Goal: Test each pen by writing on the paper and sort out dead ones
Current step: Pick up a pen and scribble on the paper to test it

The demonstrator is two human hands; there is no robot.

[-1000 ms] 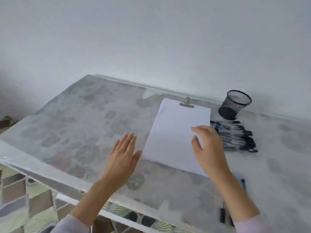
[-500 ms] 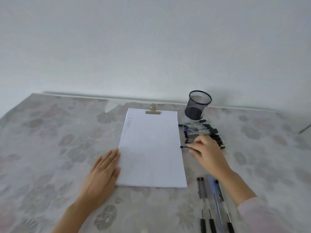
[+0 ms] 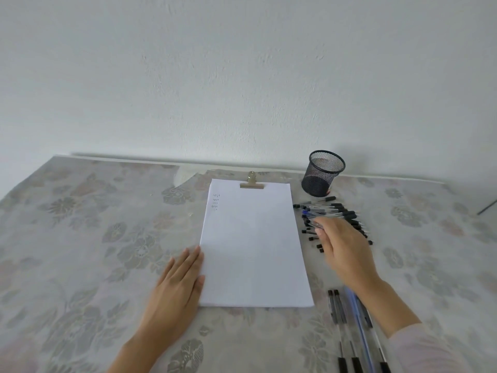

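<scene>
a: anything hard to read?
b: yes. noted blur over the right hand (image 3: 347, 251) and its fingertips (image 3: 321, 227); seen from the back only, fingers bent down into the pile of pens (image 3: 333, 208). cannot tell whether that grip is apart or clamped on a pen. glimpsed one clear barrel (image 3: 313, 224) just beside the fingertips; touching or not, unclear.
a: anything cut off?
b: found a few pens (image 3: 339, 313) side by side near the bottom right corner of the paper (image 3: 255, 246), lower ends running out of frame, partly covered by the right forearm. also spotted a thin dark thing (image 3: 487, 207) at the right edge, cut off, not identifiable. logged small handwritten marks (image 3: 216, 201) at the paper's top left, too small to read.
a: hand poses?
b: recorded the left hand (image 3: 174, 294) palm down on the bench (image 3: 80, 238), fingers straight and close together, grip flat and holding nothing, thumb side touching the paper's left edge. noted the right arm stretched forward out of a pale sleeve (image 3: 419, 348).
a: whereabouts of the task things?
b: marked the paper as flat at mid-bench, pinned at the top by a metal clip (image 3: 252, 183). placed the pile of pens just right of the paper's upper half, in front of a black mesh cup (image 3: 322, 173) upright near the wall.
</scene>
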